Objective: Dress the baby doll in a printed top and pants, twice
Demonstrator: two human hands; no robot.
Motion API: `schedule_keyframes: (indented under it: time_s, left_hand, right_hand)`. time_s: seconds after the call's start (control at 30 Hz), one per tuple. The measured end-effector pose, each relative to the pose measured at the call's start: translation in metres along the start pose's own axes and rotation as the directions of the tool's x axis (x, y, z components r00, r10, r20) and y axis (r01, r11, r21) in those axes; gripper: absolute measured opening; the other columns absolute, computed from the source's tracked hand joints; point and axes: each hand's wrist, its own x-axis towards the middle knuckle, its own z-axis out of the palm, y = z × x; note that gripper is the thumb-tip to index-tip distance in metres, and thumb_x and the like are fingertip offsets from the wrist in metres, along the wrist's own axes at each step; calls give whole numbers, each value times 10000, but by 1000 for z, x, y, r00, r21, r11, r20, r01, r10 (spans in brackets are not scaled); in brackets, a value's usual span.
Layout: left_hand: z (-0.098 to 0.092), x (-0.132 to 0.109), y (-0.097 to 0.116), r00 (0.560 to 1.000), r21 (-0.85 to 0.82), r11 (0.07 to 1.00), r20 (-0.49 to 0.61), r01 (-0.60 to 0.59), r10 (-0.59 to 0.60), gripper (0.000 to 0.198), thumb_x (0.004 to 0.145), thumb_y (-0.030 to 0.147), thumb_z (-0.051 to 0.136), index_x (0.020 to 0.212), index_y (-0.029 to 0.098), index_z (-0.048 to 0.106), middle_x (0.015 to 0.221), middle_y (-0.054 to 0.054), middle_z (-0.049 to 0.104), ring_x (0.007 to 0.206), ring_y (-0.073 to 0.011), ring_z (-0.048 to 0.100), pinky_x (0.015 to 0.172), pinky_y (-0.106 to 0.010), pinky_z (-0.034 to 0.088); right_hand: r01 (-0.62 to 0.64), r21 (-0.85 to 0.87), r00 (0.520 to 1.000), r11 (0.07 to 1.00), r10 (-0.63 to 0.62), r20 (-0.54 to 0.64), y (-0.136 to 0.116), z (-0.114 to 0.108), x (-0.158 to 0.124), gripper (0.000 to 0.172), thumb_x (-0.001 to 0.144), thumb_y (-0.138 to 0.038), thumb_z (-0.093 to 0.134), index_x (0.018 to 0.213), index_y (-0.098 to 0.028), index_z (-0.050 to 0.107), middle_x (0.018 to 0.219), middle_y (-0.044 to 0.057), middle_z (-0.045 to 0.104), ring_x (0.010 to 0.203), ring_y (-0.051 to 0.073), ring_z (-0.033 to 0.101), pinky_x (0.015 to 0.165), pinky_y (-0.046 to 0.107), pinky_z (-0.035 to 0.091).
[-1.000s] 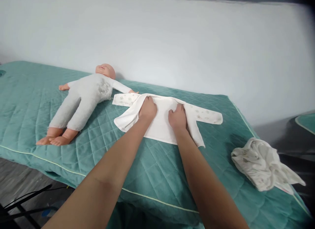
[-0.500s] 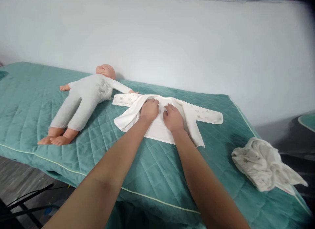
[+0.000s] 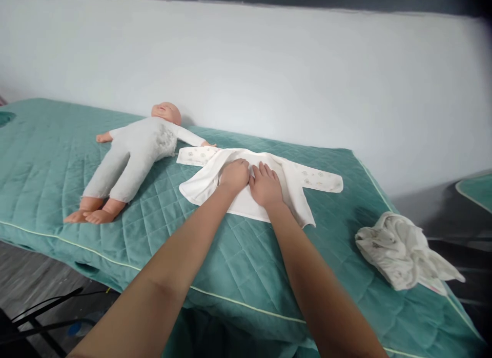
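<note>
Touching wht shirt [image 3: 246,203], R fingers [image 3: 263,171] extd

White shirt [image 3: 244,202], front wide open

Soft light across wall [image 3: 238,86], dark top-right corner

From my station I see a green quilted bed [image 3: 238,255] bearing a white shirt [image 3: 243,200] beneath my left hand [image 3: 235,174] and right hand [image 3: 266,185], a doll [image 3: 135,142] left of the left hand, and crumpled cloth [image 3: 400,250] well right of the right.
</note>
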Motion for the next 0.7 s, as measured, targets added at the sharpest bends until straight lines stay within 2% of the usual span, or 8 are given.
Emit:
schedule_keyframes:
  time_s: [0.13, 0.23, 0.43, 0.7]
  left_hand:
    - [2, -9, 0, 998, 13, 998, 11, -59, 59, 394, 970, 135, 406, 1283, 97, 643, 1466, -159, 596, 1421, -225, 511, 1198, -345, 378]
    - [3, -16, -1, 996, 25, 996, 20, -89, 89, 423, 973, 144, 413, 1339, 71, 610, 1511, -178, 551, 1472, -227, 454, 1240, -364, 323]
    - [6, -26, -4, 993, 14, 993, 26, -119, 119, 468, 987, 177, 409, 1402, 18, 555, 1555, -212, 488, 1511, -257, 393, 1249, -397, 312]
    - [5, -27, -4, 994, -12, 994, 4, -105, 105, 445, 991, 163, 379, 1356, 27, 595, 1532, -211, 518, 1489, -255, 429, 1239, -391, 325]
  right_hand:
    - [-2, -24, 1000, 1000, 2, 16, -2, 2, -6, 544, 1059, -333, 288, 1550, -149, 433, 1665, 139, 338, 1543, 304, 291, 1233, 518, 217]
    - [-6, -27, 1000, 1000, 7, 29, -4, 2, -11, 551, 1058, -342, 283, 1559, -158, 422, 1673, 133, 322, 1546, 309, 286, 1234, 539, 216]
    - [-1, -70, 999, 998, 4, 40, -7, 0, -21, 567, 1067, -355, 228, 1576, -172, 397, 1686, 112, 295, 1553, 306, 272, 1237, 542, 219]
    - [0, -107, 998, 994, 6, 57, -8, 0, -26, 590, 1071, -376, 173, 1594, -187, 368, 1695, 91, 273, 1564, 297, 253, 1241, 537, 225]
